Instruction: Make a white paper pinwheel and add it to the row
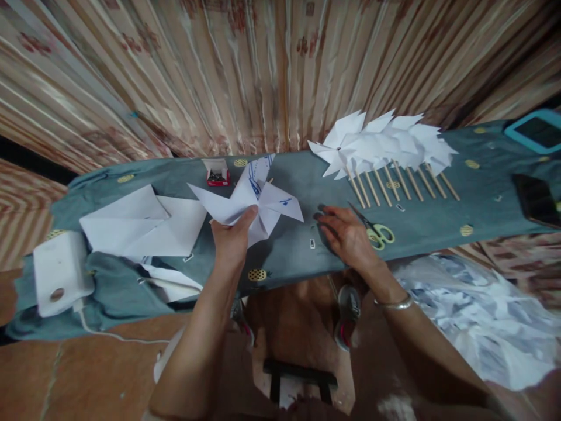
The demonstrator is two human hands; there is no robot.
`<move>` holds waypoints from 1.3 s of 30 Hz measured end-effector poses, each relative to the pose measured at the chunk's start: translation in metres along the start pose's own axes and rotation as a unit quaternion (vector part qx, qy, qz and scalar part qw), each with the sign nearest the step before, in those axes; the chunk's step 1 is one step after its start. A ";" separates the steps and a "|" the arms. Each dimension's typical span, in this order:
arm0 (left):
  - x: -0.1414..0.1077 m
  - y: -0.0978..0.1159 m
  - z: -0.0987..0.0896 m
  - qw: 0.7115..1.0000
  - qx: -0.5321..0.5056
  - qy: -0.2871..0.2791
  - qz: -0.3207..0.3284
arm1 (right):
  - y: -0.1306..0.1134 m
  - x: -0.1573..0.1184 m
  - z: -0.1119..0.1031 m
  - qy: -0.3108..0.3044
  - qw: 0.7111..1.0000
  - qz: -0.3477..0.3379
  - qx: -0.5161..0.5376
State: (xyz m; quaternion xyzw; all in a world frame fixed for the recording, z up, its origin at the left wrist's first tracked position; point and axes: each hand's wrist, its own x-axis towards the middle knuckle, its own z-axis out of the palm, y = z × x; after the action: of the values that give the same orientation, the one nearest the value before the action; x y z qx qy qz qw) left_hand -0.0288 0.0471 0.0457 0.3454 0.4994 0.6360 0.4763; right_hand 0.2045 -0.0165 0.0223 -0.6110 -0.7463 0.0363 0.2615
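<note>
Paper pinwheel [284,204] is over the middle of the table, left hand [232,234] gripping it with the thumb pressed beside the hub; right hand [348,234] is loose, fingers spread, nothing in them that I can see. View's murky at those fingertips, can't tell if they touch the cloth. Handling: should be next to weightless, springy in the folded blades, not slippery, but easy to crease or tear. Best hold looks to be the layered centre near the hub; I'd keep off the blade tips, they'd likely bend. Surface: narrow table with a soft green pineapple-print tablecloth [289,257], rucked at the near-left corner by the white box [61,269] with a cable. White paper sheets [179,228] lie toward the left end, small red box [218,175] at the far edge, scissors [382,235] just beside the right hand toward the near edge. Overlapping row of pinwheels on sticks [385,143] runs along the far edge, right half; phone [537,199] and blue-framed tablet [534,131] at the right end. Room: striped curtain [272,76] behind the far edge, tiled floor [96,374], plastic bag [482,316] off the near edge, right.
</note>
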 end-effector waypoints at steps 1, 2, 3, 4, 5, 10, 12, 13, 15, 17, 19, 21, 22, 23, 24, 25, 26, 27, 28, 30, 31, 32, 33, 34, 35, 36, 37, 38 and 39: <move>0.000 -0.001 0.002 1.000 0.003 -0.002 -0.002 | -0.003 0.000 -0.002 0.001 1.000 0.018 -0.002; 0.000 -0.002 0.003 1.000 0.007 -0.006 -0.007 | -0.006 0.001 -0.004 -0.003 0.999 0.037 -0.008; 0.000 -0.004 0.005 1.000 0.011 -0.009 -0.012 | -0.010 0.003 -0.005 -0.012 0.998 0.056 -0.019; 0.000 -0.005 0.006 1.000 0.015 -0.012 -0.018 | -0.014 0.005 -0.006 -0.025 0.996 0.076 -0.036; 0.000 -0.006 0.007 0.999 0.019 -0.017 -0.022 | -0.018 0.008 -0.006 -0.042 0.993 0.097 -0.056; -0.004 -0.006 0.009 0.998 0.053 -0.028 -0.035 | -0.030 0.021 -0.003 -0.142 0.973 0.137 -0.120; -0.007 -0.004 0.010 0.997 0.056 -0.035 -0.037 | -0.030 0.023 -0.003 -0.153 0.972 0.133 -0.123; -0.008 -0.003 0.010 0.997 0.056 -0.041 -0.038 | -0.030 0.023 -0.003 -0.154 0.972 0.130 -0.123; -0.011 -0.003 0.010 0.995 0.061 -0.054 -0.049 | -0.030 0.021 -0.004 -0.156 0.973 0.126 -0.117; -0.013 -0.003 0.010 0.995 0.060 -0.060 -0.061 | -0.032 0.020 -0.004 -0.153 0.974 0.129 -0.108; -0.015 -0.005 0.010 0.995 0.053 -0.058 -0.069 | -0.034 0.017 -0.004 -0.150 0.975 0.136 -0.092; -0.016 -0.006 0.011 0.995 0.044 -0.057 -0.074 | -0.032 0.015 -0.004 -0.145 0.976 0.148 -0.065; -0.017 -0.006 0.011 0.995 0.040 -0.057 -0.078 | -0.029 0.013 -0.004 -0.137 0.977 0.159 -0.047; -0.017 -0.007 0.012 0.994 0.036 -0.057 -0.083 | -0.025 0.011 -0.005 -0.122 0.977 0.173 -0.024; -0.018 -0.007 0.012 0.994 0.032 -0.058 -0.089 | -0.020 0.009 -0.007 -0.100 0.977 0.190 0.005; -0.018 -0.007 0.013 0.993 0.029 -0.060 -0.094 | -0.014 0.008 -0.010 -0.072 0.975 0.207 0.043; -0.019 -0.007 0.013 0.993 0.028 -0.061 -0.099 | -0.009 0.007 -0.015 -0.038 0.970 0.221 0.091; -0.019 -0.007 0.014 0.992 0.028 -0.064 -0.102 | -0.006 0.006 -0.021 -0.005 0.961 0.231 0.150; -0.020 -0.006 0.015 0.992 0.028 -0.067 -0.103 | -0.004 0.005 -0.028 0.025 0.947 0.238 0.213; -0.022 -0.006 0.017 0.992 0.029 -0.074 -0.103 | -0.008 0.004 -0.045 0.060 0.917 0.242 0.310; -0.024 -0.005 0.018 0.991 0.032 -0.077 -0.104 | -0.014 0.004 -0.052 0.067 0.907 0.245 0.335; -0.026 -0.004 0.020 0.991 0.035 -0.078 -0.107 | -0.021 0.004 -0.058 0.072 0.902 0.244 0.350; -0.028 -0.004 0.022 0.990 0.036 -0.080 -0.110 | -0.029 0.004 -0.062 0.069 0.899 0.236 0.362; -0.031 -0.004 0.024 0.989 0.036 -0.083 -0.114 | -0.036 0.003 -0.064 0.063 0.897 0.229 0.373; -0.033 -0.005 0.026 0.989 0.035 -0.086 -0.116 | -0.042 0.003 -0.063 0.058 0.895 0.222 0.382; -0.034 -0.006 0.028 0.989 0.031 -0.089 -0.117 | -0.046 0.003 -0.059 0.055 0.893 0.220 0.390; -0.035 -0.008 0.030 0.989 0.028 -0.090 -0.115 | -0.048 0.004 -0.054 0.054 0.890 0.222 0.395; -0.036 -0.010 0.031 0.989 0.028 -0.089 -0.111 | -0.047 0.005 -0.047 0.055 0.888 0.226 0.397; -0.034 -0.012 0.032 0.990 0.030 -0.085 -0.107 | -0.044 0.006 -0.040 0.055 0.885 0.237 0.396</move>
State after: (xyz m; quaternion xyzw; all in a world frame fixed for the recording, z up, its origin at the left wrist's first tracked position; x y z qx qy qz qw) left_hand 0.0145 0.0248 0.0436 0.3566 0.5098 0.5346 0.5719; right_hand 0.1823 -0.0328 0.0756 -0.6161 -0.4872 0.3560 0.5064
